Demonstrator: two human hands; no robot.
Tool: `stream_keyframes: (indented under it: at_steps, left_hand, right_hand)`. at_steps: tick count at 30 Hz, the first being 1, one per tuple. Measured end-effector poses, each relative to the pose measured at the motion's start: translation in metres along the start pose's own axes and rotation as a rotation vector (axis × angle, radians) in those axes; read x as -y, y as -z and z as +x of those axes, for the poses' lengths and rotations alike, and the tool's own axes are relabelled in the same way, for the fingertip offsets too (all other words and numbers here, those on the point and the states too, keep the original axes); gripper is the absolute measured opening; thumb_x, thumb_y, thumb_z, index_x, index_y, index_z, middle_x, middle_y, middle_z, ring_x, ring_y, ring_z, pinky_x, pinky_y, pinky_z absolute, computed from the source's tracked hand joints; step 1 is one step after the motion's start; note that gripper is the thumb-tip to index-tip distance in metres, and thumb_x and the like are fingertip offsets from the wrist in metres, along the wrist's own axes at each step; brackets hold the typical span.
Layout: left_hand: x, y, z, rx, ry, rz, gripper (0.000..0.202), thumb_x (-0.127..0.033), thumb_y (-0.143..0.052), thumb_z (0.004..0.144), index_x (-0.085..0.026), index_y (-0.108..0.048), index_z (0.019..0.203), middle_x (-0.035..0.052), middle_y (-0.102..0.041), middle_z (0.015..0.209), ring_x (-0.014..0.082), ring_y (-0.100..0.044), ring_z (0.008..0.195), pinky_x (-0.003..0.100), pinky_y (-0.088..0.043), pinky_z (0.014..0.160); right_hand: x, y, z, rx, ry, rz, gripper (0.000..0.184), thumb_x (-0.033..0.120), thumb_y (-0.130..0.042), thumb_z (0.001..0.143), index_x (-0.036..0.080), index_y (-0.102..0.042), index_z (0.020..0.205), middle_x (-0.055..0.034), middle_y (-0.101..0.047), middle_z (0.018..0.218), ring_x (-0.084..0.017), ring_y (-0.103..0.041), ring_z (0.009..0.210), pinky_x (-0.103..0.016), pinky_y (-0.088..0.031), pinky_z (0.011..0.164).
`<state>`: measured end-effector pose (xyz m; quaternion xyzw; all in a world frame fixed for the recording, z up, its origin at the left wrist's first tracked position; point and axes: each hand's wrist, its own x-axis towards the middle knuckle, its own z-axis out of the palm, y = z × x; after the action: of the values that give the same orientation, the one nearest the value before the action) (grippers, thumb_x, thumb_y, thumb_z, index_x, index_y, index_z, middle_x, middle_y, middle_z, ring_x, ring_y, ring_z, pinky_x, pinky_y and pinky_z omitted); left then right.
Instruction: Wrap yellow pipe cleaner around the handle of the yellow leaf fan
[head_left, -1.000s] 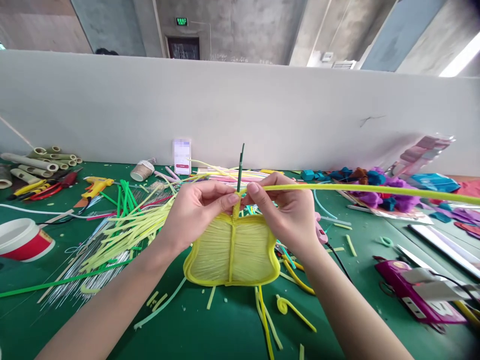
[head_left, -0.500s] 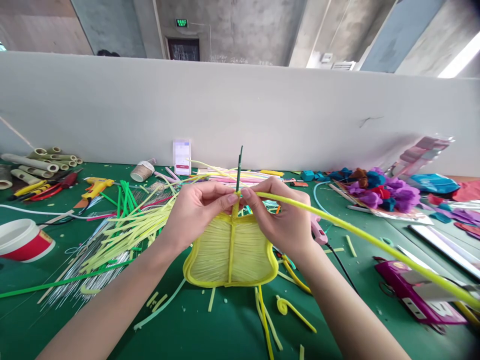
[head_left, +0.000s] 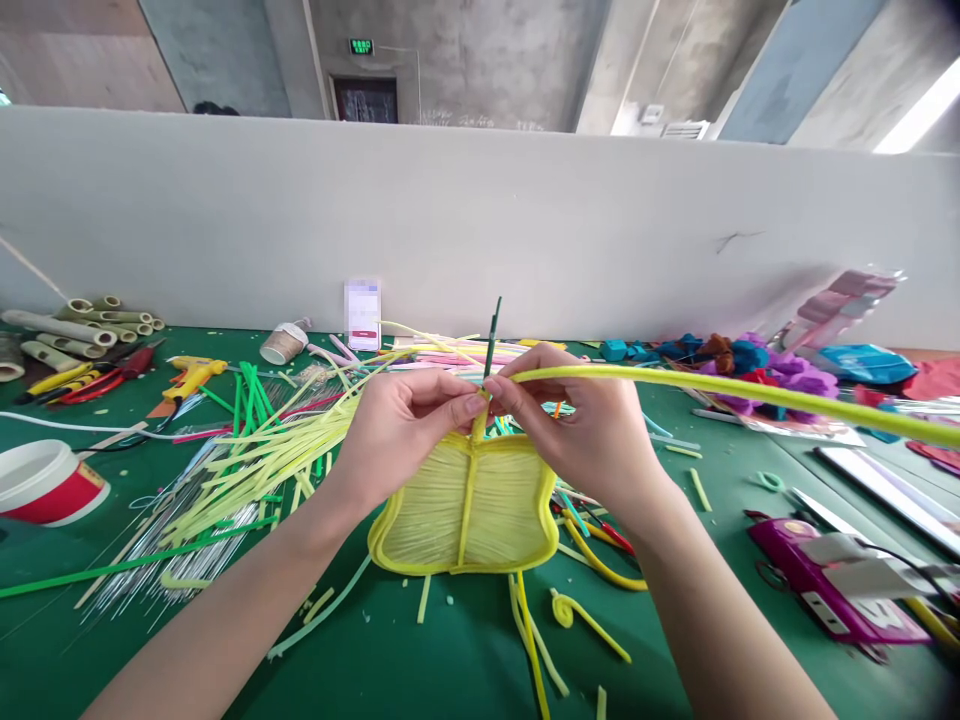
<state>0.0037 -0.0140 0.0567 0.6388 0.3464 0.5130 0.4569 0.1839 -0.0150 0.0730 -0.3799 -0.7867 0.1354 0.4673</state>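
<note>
A yellow, wing-shaped piece (head_left: 435,515) with a thick fuzzy rim and a raised centre rib hangs below my fingers. From its top notch a dark green wire stem (head_left: 491,340) rises, leaning slightly right. My left hand (head_left: 420,415) is closed, thumb and forefinger pinching the yellow-wrapped base of this stem. Beside it, nearly touching, my right hand (head_left: 566,420) pinches a long yellow pipe cleaner (head_left: 720,382), which runs off past the right edge of the view. Fingertips hide where the pipe cleaner meets the stem.
Pale yellow strips (head_left: 247,470) and thin wires pile up at left, near a yellow glue gun (head_left: 193,376) and a paper cup (head_left: 52,482). At right lie a purple power strip (head_left: 817,570) and coloured petals (head_left: 802,385). A phone (head_left: 363,315) leans against the white partition (head_left: 480,220).
The pipe cleaner's free length has swung upward on the right. The green stem now tilts more to the right, and my right hand has shifted slightly right.
</note>
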Motion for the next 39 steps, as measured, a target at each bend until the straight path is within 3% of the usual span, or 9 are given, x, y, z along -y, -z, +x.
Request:
stream_keyframes:
  at_steps: [7, 15, 20, 27, 34, 39]
  left_hand:
    - [-0.003, -0.003, -0.001, -0.009, -0.009, 0.051, 0.016, -0.032, -0.074, 0.084, -0.017, -0.078, 0.084, 0.0026, -0.074, 0.073, 0.0137, -0.066, 0.069, 0.022, -0.052, 0.066]
    - [-0.002, -0.004, -0.001, -0.027, -0.031, 0.063, 0.017, -0.033, -0.075, 0.083, -0.017, -0.079, 0.089, 0.004, -0.077, 0.077, 0.0146, -0.069, 0.07, 0.023, -0.055, 0.067]
    - [-0.005, -0.004, -0.004, -0.021, -0.056, 0.072, 0.02, -0.031, -0.076, 0.082, -0.018, -0.077, 0.097, 0.0059, -0.078, 0.097, 0.0182, -0.074, 0.087, 0.025, -0.059, 0.077]
    - [-0.01, -0.007, -0.011, -0.1, -0.113, 0.249, 0.014, -0.031, -0.071, 0.086, -0.017, -0.076, 0.087, 0.0045, -0.078, 0.085, 0.0189, -0.073, 0.079, 0.026, -0.057, 0.073]
    - [-0.012, -0.009, -0.014, -0.152, -0.131, 0.271, 0.012, -0.028, -0.07, 0.086, -0.019, -0.076, 0.081, 0.003, -0.077, 0.081, 0.0184, -0.072, 0.076, 0.026, -0.057, 0.07]
    - [-0.014, -0.008, -0.014, -0.084, -0.072, 0.185, 0.01, -0.025, -0.072, 0.084, -0.02, -0.08, 0.088, 0.0034, -0.079, 0.086, 0.0192, -0.073, 0.08, 0.027, -0.058, 0.074]
  right_hand:
    - [0.002, 0.005, 0.002, 0.026, 0.011, -0.109, 0.012, 0.028, -0.062, 0.092, 0.018, -0.064, 0.086, -0.0016, -0.071, 0.074, -0.015, -0.068, 0.063, -0.028, -0.051, 0.057]
    - [0.005, 0.006, 0.003, 0.03, -0.033, -0.125, 0.009, 0.024, -0.064, 0.09, 0.018, -0.067, 0.083, -0.0027, -0.073, 0.074, -0.016, -0.068, 0.064, -0.029, -0.053, 0.06]
    - [0.005, 0.004, 0.004, -0.018, -0.089, -0.001, 0.017, 0.033, -0.071, 0.087, 0.017, -0.074, 0.081, -0.0047, -0.076, 0.078, -0.018, -0.072, 0.068, -0.031, -0.057, 0.063]
    - [0.001, 0.002, 0.005, 0.071, -0.23, 0.468, 0.026, 0.043, -0.074, 0.083, 0.017, -0.072, 0.087, -0.0047, -0.073, 0.088, -0.017, -0.074, 0.07, -0.03, -0.064, 0.065]
    - [-0.003, 0.003, 0.005, 0.112, -0.229, 0.433, 0.03, 0.046, -0.079, 0.078, 0.016, -0.075, 0.082, -0.0068, -0.073, 0.083, -0.02, -0.072, 0.074, -0.034, -0.063, 0.067]
    - [-0.003, 0.006, 0.008, 0.207, -0.265, 0.6, 0.023, 0.039, -0.079, 0.079, 0.018, -0.073, 0.084, -0.0014, -0.071, 0.075, -0.016, -0.071, 0.072, -0.029, -0.06, 0.066]
